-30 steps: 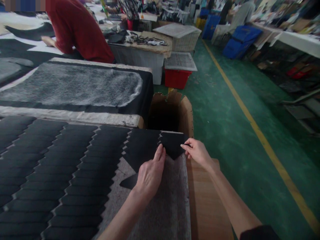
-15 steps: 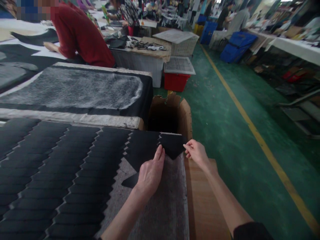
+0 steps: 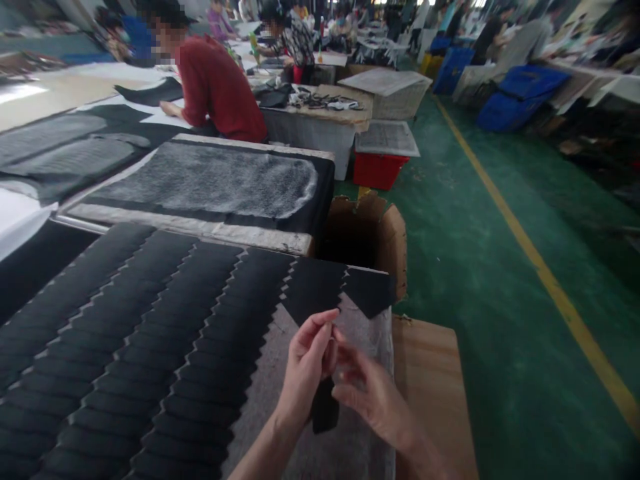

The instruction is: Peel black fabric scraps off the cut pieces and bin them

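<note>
My left hand (image 3: 313, 357) is closed in a pinch above the bare grey tabletop strip (image 3: 275, 373). A small black fabric piece (image 3: 326, 408) hangs below its fingers, its upper part hidden by the hand. My right hand (image 3: 373, 393), smeared by motion, is close beside it, its fingertips at the left hand's fingers; whether it grips anything is unclear. Beyond both hands, a pointed black piece (image 3: 369, 290) lies flat at the table's far right corner. Rows of overlapping black fabric pieces (image 3: 200, 333) with zigzag edges cover the table to the left.
A torn cardboard box (image 3: 395, 233) stands open past the far table edge. A wooden board (image 3: 430, 387) sits along the right side. Another table with black, whitish-smeared fabric (image 3: 215, 177) lies ahead. A person in red (image 3: 220, 87) leans over work there. Green floor (image 3: 485, 287) runs right.
My hands have left the corner piece and come together nearer me. The left, formerly resting on the fabric, now pinches a small black piece. The view has shifted left.
</note>
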A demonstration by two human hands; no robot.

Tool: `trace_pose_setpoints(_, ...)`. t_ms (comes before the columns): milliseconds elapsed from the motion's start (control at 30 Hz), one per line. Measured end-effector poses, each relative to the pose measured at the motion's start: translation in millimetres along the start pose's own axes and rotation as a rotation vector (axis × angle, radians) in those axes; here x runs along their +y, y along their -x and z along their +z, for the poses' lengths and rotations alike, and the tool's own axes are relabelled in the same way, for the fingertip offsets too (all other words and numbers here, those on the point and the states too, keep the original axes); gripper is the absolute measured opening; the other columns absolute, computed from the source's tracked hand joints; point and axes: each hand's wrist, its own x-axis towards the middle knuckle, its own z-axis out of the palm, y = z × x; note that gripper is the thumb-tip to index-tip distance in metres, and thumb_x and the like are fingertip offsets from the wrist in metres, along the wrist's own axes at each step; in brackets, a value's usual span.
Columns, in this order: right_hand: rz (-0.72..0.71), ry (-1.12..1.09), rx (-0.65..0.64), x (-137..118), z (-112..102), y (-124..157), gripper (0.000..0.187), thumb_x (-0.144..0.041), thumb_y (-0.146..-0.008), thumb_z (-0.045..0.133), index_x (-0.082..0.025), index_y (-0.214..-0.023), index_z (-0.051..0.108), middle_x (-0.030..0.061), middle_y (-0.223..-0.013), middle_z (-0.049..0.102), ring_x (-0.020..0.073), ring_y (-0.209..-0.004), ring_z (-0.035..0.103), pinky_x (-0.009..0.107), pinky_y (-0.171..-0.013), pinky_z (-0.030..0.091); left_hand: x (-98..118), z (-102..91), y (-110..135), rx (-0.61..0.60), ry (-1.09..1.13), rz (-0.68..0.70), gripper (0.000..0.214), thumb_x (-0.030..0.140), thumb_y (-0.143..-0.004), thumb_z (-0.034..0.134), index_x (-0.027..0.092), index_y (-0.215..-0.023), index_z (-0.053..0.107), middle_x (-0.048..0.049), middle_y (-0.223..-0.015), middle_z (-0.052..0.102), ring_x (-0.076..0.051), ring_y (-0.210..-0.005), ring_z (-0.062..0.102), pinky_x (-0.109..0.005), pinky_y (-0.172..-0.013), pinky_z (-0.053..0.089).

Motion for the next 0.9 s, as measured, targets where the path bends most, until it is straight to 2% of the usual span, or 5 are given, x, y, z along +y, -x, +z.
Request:
trace_pose_setpoints(133, 0.231, -0.047, -0.140, 10, 28, -4, 0.024, -0.040, -0.077, 0.069, -0.018, -0.079, 0.059, -0.0020, -0.069, 0.062, 0.0140, -0.063, 0.061, 0.022, -0.053, 0.045, 11, -14.1, 9, 0.116, 0.106, 0.065, 0.031, 0.038, -0.089, 0.059, 0.020, -0.114, 0.061, 0.0030, -0.076, 0.059, -0.001, -0.042, 0.035, -0.016, -0.040, 0.029)
trace_pose_setpoints(267, 0.262, -0.023, -0.101, 6, 26, -21, 0.028, -0.044, -0.082, 0.061, -0.020, -0.074, 0.051, -0.0073, -0.059, 0.051, 0.0066, -0.038, 0.046, 0.018, -0.036, 0.029, 17, -44.6, 16, 0.194, 0.108, 0.007, 0.039, 0.035, -0.087, 0.063, 0.019, -0.122, 0.058, -0.0057, -0.101, 0.066, -0.011, -0.079, 0.063, -0.024, -0.073, 0.050)
trace_pose_setpoints(500, 0.130, 0.250, -0.013, -9, 26, -53, 0.019, -0.038, -0.085, 0.060, -0.020, -0.077, 0.059, -0.0071, -0.053, 0.052, 0.0076, -0.039, 0.048, 0.018, -0.042, 0.034, 11, -85.8, 16, 0.258, -0.192, -0.017, 0.043, 0.032, -0.076, 0.074, 0.015, -0.113, 0.061, 0.0019, -0.074, 0.064, -0.011, -0.067, 0.061, -0.020, -0.061, 0.049)
trace_pose_setpoints(667, 0.043, 0.364, 0.110, -5, 29, -77, 0.015, -0.035, -0.087, 0.057, -0.021, -0.083, 0.061, -0.0081, -0.047, 0.050, 0.0098, -0.040, 0.052, 0.019, -0.047, 0.039, 15, -94.8, 0, 0.268, -0.251, 0.040, 0.045, 0.032, -0.079, 0.070, 0.015, -0.118, 0.054, -0.0028, -0.087, 0.070, -0.016, -0.076, 0.069, -0.027, -0.069, 0.057)
trace_pose_setpoints(900, 0.032, 0.327, 0.051, 9, 29, -96, 0.018, -0.040, -0.087, 0.056, -0.022, -0.087, 0.061, -0.0080, -0.053, 0.054, 0.0092, -0.036, 0.051, 0.019, -0.042, 0.038, 6, -112.2, 4, 0.219, -0.356, 0.049, 0.036, 0.032, -0.083, 0.065, 0.016, -0.114, 0.058, -0.0069, -0.098, 0.072, -0.019, -0.084, 0.071, -0.030, -0.075, 0.058)
